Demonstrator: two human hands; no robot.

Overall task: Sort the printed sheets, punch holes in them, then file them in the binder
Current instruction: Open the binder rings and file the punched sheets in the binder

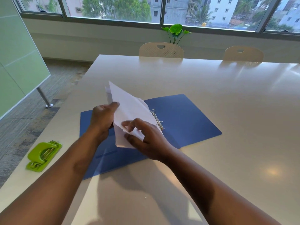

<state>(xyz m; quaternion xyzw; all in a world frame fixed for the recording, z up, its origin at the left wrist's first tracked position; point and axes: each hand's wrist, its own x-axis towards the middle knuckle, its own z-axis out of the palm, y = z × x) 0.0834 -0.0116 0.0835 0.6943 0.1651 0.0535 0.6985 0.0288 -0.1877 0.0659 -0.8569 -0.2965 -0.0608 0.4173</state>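
- Nearest us, our two forearms reached in over the white tabletop [227,111], and both hands met at one small stack of sheets [128,111] held up in the air above the binder.
- Our left hand [101,120] kept its grip closed on the stack's left edge, thumb on top and fingers behind; we judged it was steadying the paper so the other hand could work.
- Our right hand [146,140] pinched the lower corner between thumb and fingertips, the other fingers loosely spread, as if leafing through or squaring the pages. We could not count the sheets; at least two edges showed at the top.
- One green hole punch [43,155] sat near the tabletop's left edge, well apart from the paper and within the left hand's reach.
- One blue binder [186,117] lay open flat beneath the sheets, its two metal rings [156,118] just beside the stack; whether the rings stood open we could not tell.
- Farther off, two pale chairs [161,50] stood tucked against the far side, with one leafy plant [176,32] by the window [113,8].
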